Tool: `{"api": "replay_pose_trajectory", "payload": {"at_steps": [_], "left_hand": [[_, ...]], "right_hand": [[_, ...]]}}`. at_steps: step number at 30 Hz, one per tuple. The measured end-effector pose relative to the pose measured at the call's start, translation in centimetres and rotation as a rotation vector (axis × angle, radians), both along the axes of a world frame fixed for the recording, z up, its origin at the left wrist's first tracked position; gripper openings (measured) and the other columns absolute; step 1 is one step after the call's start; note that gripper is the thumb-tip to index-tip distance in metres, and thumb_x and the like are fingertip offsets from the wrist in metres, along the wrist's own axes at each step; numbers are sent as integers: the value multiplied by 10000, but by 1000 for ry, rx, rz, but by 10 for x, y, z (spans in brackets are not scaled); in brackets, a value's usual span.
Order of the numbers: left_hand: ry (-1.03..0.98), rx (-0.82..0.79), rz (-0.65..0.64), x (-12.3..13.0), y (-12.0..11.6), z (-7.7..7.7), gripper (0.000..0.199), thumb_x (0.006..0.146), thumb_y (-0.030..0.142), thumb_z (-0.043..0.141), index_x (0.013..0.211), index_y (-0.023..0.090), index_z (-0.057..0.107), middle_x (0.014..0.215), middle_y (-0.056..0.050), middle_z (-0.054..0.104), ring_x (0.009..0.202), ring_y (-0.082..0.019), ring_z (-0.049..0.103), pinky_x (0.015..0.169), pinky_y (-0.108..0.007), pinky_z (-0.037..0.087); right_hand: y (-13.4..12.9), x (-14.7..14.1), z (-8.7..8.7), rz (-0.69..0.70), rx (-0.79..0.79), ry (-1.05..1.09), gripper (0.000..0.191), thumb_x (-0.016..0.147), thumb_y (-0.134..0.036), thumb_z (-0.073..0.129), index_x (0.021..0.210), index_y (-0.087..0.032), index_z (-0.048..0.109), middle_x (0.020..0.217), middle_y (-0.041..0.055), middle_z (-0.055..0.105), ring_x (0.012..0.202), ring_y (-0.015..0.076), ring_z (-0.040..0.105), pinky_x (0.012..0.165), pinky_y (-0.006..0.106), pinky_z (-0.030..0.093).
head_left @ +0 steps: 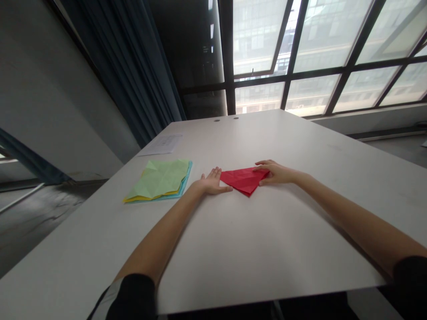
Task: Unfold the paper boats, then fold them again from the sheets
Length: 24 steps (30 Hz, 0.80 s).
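Note:
A sheet of red paper [245,179], folded into a triangle, lies on the white table with one point toward me. My left hand [212,183] rests flat at its left corner, fingers stretched out and thumb apart, the fingertips by the paper's edge. At the right corner my right hand [274,172] holds the paper, with the fingers over its top and the thumb along the near edge. Part of that corner is hidden by the hand.
Left of my hands lies a stack of creased paper sheets, green [160,178] on top, with yellow [136,199] and blue [184,186] edges below. Farther back, a printed white sheet [162,144] lies near the left edge of the table [240,249]. Windows stand beyond.

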<state>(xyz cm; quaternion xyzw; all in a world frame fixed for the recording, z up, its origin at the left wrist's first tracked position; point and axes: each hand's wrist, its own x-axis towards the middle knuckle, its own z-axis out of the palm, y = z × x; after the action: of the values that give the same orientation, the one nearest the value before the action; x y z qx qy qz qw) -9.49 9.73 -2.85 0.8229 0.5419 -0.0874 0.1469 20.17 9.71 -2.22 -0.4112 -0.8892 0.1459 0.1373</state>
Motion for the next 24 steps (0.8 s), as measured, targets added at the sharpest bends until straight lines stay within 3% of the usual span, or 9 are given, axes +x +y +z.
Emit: {"api": "replay_pose_trajectory", "payload": {"at_steps": [12,18,24], "left_hand": [[20,-25,-14,-3,3,-3,1014,687,720,352,1410,120,-30,1446,-144,-127,1344,-297,-80,1023,-582,54],[29,-15,-10,2,-2,8,1015,676,713,378,1412,110,23,1458,-151,-68,1347,-306,-45,1026,-580,45],[-51,-25,-7,-5,4,17,1010,628,725,452,1402,143,165,1464,-159,70,1342,-337,69,1031,-563,90]], "right_hand": [[7,6,5,23,76,52,528,722,-547,557,1127,-211,585,1158,105,563,1073,261,497,912,389,385],[-3,-9,12,88,208,94,373,828,-484,438,972,-217,654,970,80,644,919,216,564,848,338,407],[-9,-16,13,-74,187,218,369,842,-475,399,859,-209,655,803,48,665,725,176,580,704,293,429]]}}
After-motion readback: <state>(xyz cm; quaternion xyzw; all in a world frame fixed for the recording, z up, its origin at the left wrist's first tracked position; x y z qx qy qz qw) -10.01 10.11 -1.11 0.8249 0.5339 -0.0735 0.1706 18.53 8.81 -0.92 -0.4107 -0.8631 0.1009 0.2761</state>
